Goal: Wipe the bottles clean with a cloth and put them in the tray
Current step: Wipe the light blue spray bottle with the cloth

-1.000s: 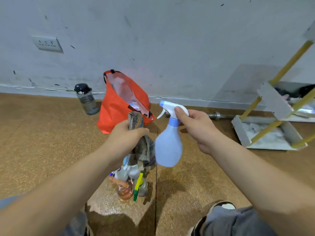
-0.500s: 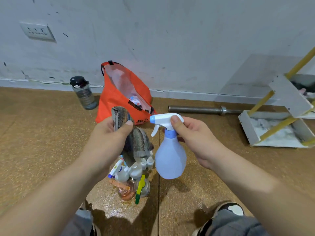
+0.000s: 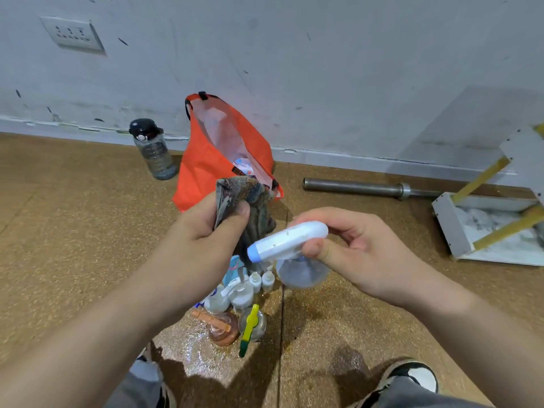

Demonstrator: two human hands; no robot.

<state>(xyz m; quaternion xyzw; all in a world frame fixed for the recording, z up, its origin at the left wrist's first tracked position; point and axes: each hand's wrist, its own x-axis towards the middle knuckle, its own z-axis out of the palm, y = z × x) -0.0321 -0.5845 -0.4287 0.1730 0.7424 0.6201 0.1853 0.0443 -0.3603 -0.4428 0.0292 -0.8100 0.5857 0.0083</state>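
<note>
Hands working above a speckled brown floor point(image 3: 73, 231). The left hand point(image 3: 206, 234) is gripping a crumpled grey-brown striped cloth point(image 3: 253, 198), fingers and thumb curled round it. The right hand point(image 3: 362, 254) is pinching the white trigger head of a pale blue plastic spray bottle point(image 3: 290, 240), its blue-tipped nozzle pointing at the cloth just beside it. Below, a cluster of small clear plastic bottles point(image 3: 243, 295) is standing on the floor. A shallow white tray point(image 3: 445, 220) is lying well apart at right, near a grey metal bar point(image 3: 353, 187).

One head-worn camera looks steeply down, close over both hands, toward floor point(image 3: 73, 231) and wall point(image 3: 323, 69).
</note>
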